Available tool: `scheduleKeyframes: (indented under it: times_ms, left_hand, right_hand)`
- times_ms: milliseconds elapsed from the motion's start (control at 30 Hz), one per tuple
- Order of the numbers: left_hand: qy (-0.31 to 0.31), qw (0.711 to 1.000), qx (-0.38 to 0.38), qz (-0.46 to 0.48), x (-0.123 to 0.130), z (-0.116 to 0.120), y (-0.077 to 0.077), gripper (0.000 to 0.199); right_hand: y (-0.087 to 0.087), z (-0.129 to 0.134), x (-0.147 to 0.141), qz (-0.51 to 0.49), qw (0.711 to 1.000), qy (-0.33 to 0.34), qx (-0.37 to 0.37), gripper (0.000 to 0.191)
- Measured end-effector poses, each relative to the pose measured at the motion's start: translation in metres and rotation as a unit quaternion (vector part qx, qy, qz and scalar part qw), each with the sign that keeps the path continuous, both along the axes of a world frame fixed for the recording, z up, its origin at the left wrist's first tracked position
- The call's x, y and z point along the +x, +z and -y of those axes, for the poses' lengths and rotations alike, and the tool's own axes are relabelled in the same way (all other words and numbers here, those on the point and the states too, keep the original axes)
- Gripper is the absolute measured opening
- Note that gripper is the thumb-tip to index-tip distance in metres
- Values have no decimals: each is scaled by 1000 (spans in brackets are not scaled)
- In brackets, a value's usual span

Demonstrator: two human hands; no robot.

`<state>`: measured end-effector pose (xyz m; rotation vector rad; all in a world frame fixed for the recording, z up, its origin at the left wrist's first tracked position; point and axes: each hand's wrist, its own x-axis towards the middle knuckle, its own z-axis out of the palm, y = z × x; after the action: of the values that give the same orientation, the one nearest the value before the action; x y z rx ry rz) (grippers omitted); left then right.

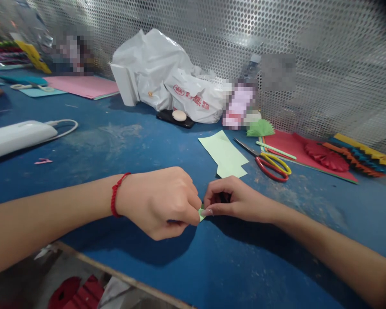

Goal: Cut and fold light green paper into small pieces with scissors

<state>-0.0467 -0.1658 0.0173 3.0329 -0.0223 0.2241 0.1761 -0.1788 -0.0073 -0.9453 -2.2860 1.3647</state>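
Observation:
A small piece of light green paper (202,213) shows between my two hands, low over the blue table (238,266). My left hand (162,201), with a red cord bracelet (115,195) at its wrist, is closed on the paper's left side. From the right, my right hand (233,199) pinches the same piece between thumb and fingertips. Most of the paper is hidden by the fingers. Just beyond my right hand lies a larger light green sheet (223,154) with a cut edge, and beside it scissors (272,166) with red and yellow handles.
White plastic bags (154,64) and a dark phone (175,119) are at the back. Red sheets (286,143) and folded paper strips (366,154) lie right. A white device (16,137) with a cable is left, pink paper (83,87) behind it. The table's front edge (122,277) runs below.

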Motion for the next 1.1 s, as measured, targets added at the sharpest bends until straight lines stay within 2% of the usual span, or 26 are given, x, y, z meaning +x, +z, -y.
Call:
scheduleKeyframes:
  times_ms: [133, 267, 400, 467, 533, 633, 767, 933, 1000, 1100]
  left_hand:
    - [3, 1000, -17, 1, 0, -1, -1, 19]
    - [15, 999, -46, 20, -3, -11, -2, 22]
    - [43, 990, -132, 28, -7, -24, 2, 21]
    - [40, 981, -188, -9, -8, -26, 5, 20]
    - [32, 974, -218, -57, -8, -23, 8, 28]
    - [41, 971, -212, -99, -7, -19, 10, 48]
    - [52, 973, -194, -116, -9, -18, 12, 60]
    - [55, 958, -224, -173, -16, -17, 21, 87]
    - [65, 955, -216, -193, -18, -14, 25, 87]
    - [74, 966, -167, -181, -18, -6, 28, 88]
  right_hand:
    - [-3, -1, 0, 5, 1000, -17, -21, 21]
    - [-4, -2, 1, 5, 999, -13, -30, 24]
    - [-2, -1, 0, 7, 999, -15, -32, 25]
    - [-1, -1, 0, 11, 999, -17, -33, 27]
    - [-2, -2, -1, 14, 999, -16, -39, 28]
    - [-3, -3, -1, 14, 998, -20, -50, 29]
    - [-4, -4, -2, 9, 998, -39, -54, 23]
    - [-3, -3, -3, 9, 997, -43, -58, 15]
    - [-3, -2, -3, 8, 997, -46, -59, 21]
    - [-4, -1, -3, 3, 997, -48, -60, 27]
